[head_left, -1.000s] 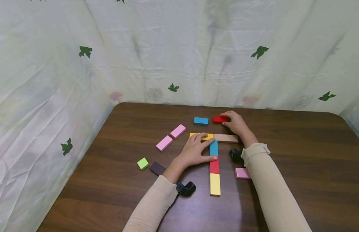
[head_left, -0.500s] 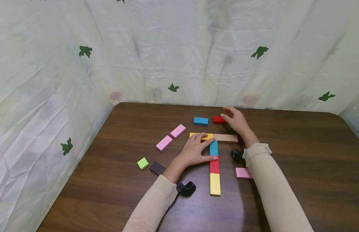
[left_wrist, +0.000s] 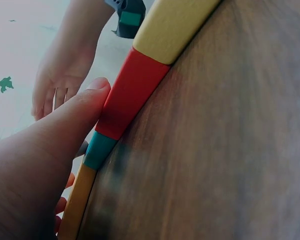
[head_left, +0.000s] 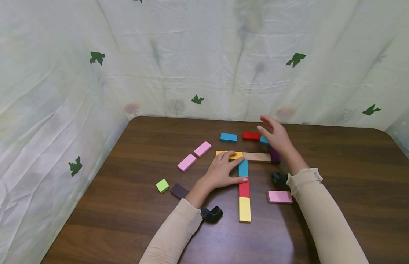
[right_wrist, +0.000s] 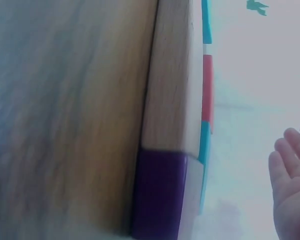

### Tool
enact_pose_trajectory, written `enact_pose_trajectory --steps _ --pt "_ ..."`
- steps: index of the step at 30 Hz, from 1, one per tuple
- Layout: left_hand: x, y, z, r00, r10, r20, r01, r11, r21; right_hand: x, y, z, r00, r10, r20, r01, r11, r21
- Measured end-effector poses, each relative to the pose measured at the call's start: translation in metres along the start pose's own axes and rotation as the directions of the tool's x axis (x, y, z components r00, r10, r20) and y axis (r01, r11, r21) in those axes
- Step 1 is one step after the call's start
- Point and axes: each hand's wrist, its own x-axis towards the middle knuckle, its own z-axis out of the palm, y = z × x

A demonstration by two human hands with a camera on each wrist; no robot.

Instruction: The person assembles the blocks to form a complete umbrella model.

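My left hand (head_left: pixel 221 174) rests over the orange-yellow block (head_left: pixel 238 154), fingers spread. Its thumb touches the red block (left_wrist: pixel 135 90) in a column between a blue block (head_left: pixel 243 168) and a yellow block (head_left: pixel 244 210). A bare wood block (head_left: pixel 256 157) continues the orange-yellow one rightward to a purple block (head_left: pixel 274 155). Behind that row, another red block (head_left: pixel 251 136) lies beside a blue block (head_left: pixel 263 140), partly covered by my right hand (head_left: pixel 278 138). The right hand is raised, fingers extended and holding nothing; in the right wrist view it shows apart from the blocks.
Another blue block (head_left: pixel 229 138) lies at the back. Two pink blocks (head_left: pixel 202 149), a green block (head_left: pixel 162 186) and a dark block (head_left: pixel 179 191) lie left; one pink block (head_left: pixel 280 197) lies at right. A patterned cloth (head_left: pixel 224 66) hangs behind the table (head_left: pixel 349 176).
My right hand has let go of the back red block and moved up and to the right, uncovering that block and part of the blue one. The left hand has stayed put.
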Motion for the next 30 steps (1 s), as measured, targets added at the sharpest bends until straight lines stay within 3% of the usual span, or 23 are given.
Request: enact_pose_trajectory --steps 14,22,30 --pt "-0.002 0.001 -0.001 1.000 0.005 0.001 -0.005 1.000 -0.007 -0.019 0.009 -0.010 0.996 -0.083 -0.032 0.081 0.995 -0.054" --pt "-0.001 0.001 -0.001 1.000 -0.011 0.009 0.011 1.000 -0.004 -0.032 0.016 -0.014 0.998 -0.029 -0.047 0.026 0.998 -0.058" --pt "0.000 0.001 -0.001 1.000 -0.005 0.007 0.005 1.000 0.001 -0.043 0.024 -0.021 1.000 0.008 0.021 -0.005 0.986 -0.166"
